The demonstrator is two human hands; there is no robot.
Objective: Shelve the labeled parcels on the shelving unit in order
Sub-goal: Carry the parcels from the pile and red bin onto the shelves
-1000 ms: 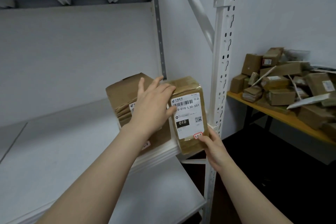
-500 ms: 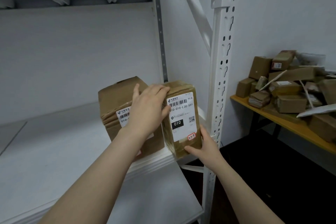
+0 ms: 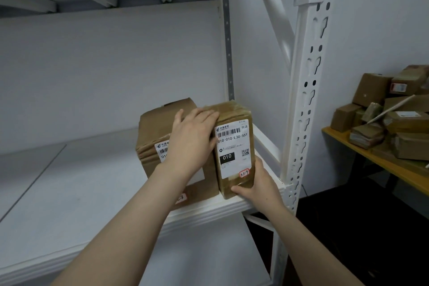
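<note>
The shelf [image 3: 69, 193] runs beneath both hands. Well to their right, a worktop [image 3: 383, 166] carries a heap [image 3: 394, 118] of packages. A box [image 3: 157, 127] stands on the shelf under the left hand [image 3: 190, 144], which lies flat with straight fingers, its fingertips reaching the parcel [image 3: 234, 146] that stands touching the box's right side. The right hand [image 3: 260, 186] grips that parcel's lower right corner.

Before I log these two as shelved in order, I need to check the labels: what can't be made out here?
- Big box's label, head view: mostly covered by the left hand; number unreadable.
- Its handwritten sticker: partly behind the left forearm.
- Narrow parcel: lower right corner hidden by the right hand; small print too small.
- Parcel pile on the table: cut off by the right edge, labels blurred.
</note>
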